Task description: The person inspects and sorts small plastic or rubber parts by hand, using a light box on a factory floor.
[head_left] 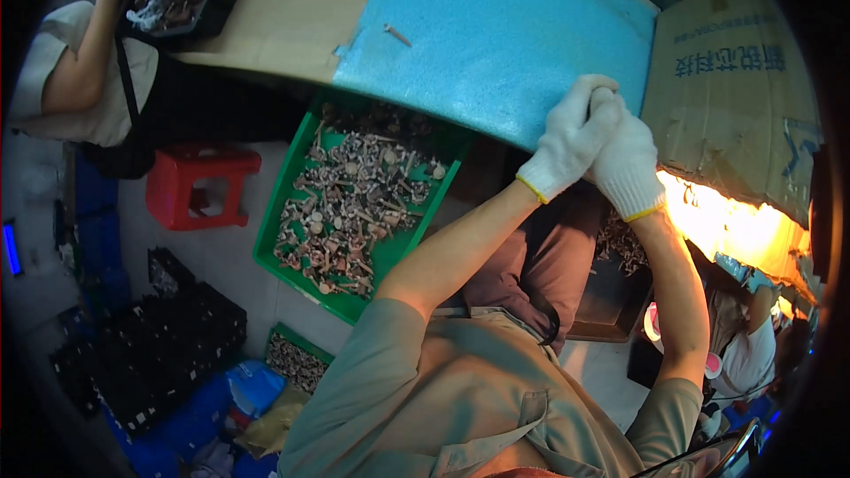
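Both my hands wear white knit gloves with yellow cuffs and are pressed together over the near right part of a light blue foam mat. My left hand is closed, its fingers folded against the other glove. My right hand is closed too, with its thumb side against the left. Whatever lies between them, if anything, is hidden. Farther left on the mat lies a small bolt-like metal piece with a round head and thin shank. A green tray below the mat's edge holds many similar small pieces.
A cardboard box stands right of the mat, with bright light beneath it. Beside my lap is a dark bin of small parts. A red stool, stacked black trays and a co-worker's arm are at left; another person is lower right.
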Demonstrator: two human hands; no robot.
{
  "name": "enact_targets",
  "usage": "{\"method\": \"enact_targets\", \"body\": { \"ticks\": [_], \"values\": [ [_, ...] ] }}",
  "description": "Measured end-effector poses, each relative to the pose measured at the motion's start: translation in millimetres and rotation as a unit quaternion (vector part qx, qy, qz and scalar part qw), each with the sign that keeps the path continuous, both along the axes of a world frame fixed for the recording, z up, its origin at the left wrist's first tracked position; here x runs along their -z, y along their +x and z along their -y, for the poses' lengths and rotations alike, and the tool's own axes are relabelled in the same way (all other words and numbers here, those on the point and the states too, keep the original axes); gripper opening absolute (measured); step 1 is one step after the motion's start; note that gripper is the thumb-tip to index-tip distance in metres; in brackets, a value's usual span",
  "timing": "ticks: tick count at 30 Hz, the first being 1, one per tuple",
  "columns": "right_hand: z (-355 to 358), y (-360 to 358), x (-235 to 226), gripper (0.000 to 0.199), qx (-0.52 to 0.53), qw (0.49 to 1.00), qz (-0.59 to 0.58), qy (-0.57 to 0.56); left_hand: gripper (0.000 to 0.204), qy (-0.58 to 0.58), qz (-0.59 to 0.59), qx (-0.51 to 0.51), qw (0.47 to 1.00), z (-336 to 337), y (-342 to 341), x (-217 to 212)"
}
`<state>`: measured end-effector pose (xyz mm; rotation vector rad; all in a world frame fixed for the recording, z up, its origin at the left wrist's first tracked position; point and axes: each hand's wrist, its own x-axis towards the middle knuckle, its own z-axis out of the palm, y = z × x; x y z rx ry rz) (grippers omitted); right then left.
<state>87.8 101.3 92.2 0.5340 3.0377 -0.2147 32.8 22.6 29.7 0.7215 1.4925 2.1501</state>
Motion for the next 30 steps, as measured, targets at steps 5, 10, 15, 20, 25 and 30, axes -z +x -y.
{"method": "enact_targets", "body": {
  "ticks": [5, 10, 15, 20, 25, 30],
  "values": [
    [-4, 0, 4, 0.054, 0.0, 0.999, 0.01, 0.042, 0.051, 0.005, 0.013, 0.008, 1.0, -8, -3, 9],
    [13, 34, 11, 0.029, -0.143, 0.945, -0.257, 0.146, 0.046, -0.109, -0.073, -0.055, 0.99, 41, 0, 6],
    [89, 58, 28, 0.027, -0.046, 0.977, -0.088, -0.187, 0.038, -0.055, 0.178, 0.141, 0.972, 163, 24, 45],
    [141, 57, 116, 0.037, -0.12, 0.951, -0.157, -0.237, 0.029, -0.126, 0.278, 0.055, 0.951, 226, 45, 79],
    [115, 95, 83, 0.036, -0.05, 0.931, -0.14, -0.335, 0.044, -0.497, -0.004, -0.06, 0.866, 281, 27, 62],
    [-22, 156, 41, 0.03, 0.047, 0.965, -0.157, -0.204, 0.047, -0.694, -0.232, -0.082, 0.677, 289, 13, 42]
  ]
}}
